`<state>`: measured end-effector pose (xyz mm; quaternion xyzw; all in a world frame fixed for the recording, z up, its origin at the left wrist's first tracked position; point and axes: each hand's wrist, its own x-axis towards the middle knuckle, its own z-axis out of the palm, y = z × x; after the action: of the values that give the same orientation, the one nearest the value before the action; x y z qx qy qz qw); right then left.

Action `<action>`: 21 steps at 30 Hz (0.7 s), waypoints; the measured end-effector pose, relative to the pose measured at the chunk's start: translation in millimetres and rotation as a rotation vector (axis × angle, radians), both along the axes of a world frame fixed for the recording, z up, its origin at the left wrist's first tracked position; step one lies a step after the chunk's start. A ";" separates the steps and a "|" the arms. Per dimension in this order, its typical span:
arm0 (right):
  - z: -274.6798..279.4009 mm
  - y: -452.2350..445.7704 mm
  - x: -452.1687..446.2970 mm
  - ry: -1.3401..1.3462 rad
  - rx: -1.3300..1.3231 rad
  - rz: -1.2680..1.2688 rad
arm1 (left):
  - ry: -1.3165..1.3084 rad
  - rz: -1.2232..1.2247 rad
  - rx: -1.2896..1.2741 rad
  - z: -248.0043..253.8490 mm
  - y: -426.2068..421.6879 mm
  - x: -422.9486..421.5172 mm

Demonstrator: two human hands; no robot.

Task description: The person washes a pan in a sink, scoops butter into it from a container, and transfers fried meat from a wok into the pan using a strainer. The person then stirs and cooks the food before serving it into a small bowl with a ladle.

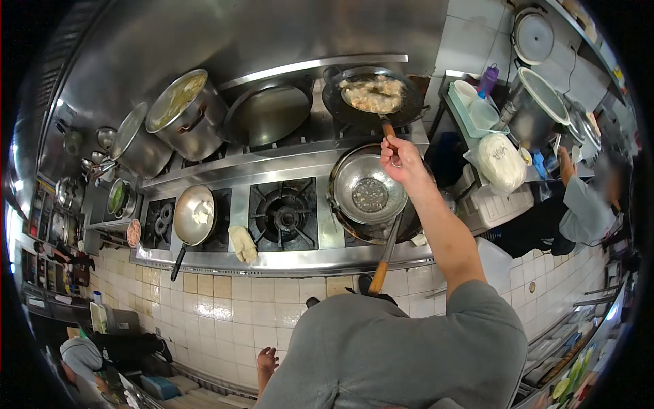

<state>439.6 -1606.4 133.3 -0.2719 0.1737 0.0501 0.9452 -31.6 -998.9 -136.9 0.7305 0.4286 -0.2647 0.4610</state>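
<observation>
My right hand (402, 161) is closed on the wooden handle of a ladle or strainer (387, 127), whose head lies among pale frying pieces (373, 94) in the black wok (334, 102) on the back burner. Below that hand, a metal strainer bowl (368, 189) rests over a second wok at the front. A utensil with a wooden handle (379, 276) leans out of this front wok towards me. Low in the view, my left hand (268, 359) hangs beside my body, fingers loosely apart and holding nothing.
A frying pan (184, 221) with a white lump stands on the left burner, near a folded cloth (242, 244). Large pots (194, 123) line the back left. A white bag (502, 163) sits at right. One person (586, 211) is at far right, another (82, 354) at lower left.
</observation>
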 end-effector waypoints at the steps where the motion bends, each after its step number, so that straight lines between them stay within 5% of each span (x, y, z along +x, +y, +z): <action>1: -0.9 -3.6 -0.4 0.011 -0.050 -0.006 | -0.073 0.013 -0.086 -21.7 14.0 -19.6; 3: -2.7 -13.1 -2.2 0.024 -0.100 -0.016 | -0.102 0.055 -0.056 -29.1 14.6 -24.1; 5: -4.4 -24.7 -3.9 0.061 -0.130 -0.007 | -0.200 -0.683 0.265 -109.4 56.9 -53.6; 6: -6.2 -30.3 -6.0 0.061 -0.129 -0.008 | -0.299 -0.971 0.485 -108.0 55.0 -52.4; 7: -9.3 -35.9 -9.5 0.048 -0.138 -0.002 | -0.009 -1.104 0.446 -114.2 60.7 -45.2; 10: -16.3 -51.4 -17.0 0.026 -0.139 0.009 | -0.657 -1.156 0.598 -107.3 54.5 -48.3; 13: -21.4 -66.2 -22.0 0.008 -0.121 0.028 | -0.250 -1.101 0.492 -111.8 57.2 -43.9; 15: -17.8 -74.4 -24.2 0.006 -0.142 0.039 | -0.081 -0.339 0.104 -73.0 32.3 -31.1; 16: -16.8 -78.5 -25.1 0.004 -0.163 0.050 | -0.064 0.059 0.017 -13.5 -3.5 -8.0; 21: -11.7 -91.2 -24.9 0.031 -0.264 0.065 | -0.049 -0.058 -0.041 -21.2 12.2 6.3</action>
<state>414.7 -1697.6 121.6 -0.3988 0.1844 0.0616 0.8962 -25.3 -986.7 -158.1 0.7393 0.3904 -0.2690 0.4783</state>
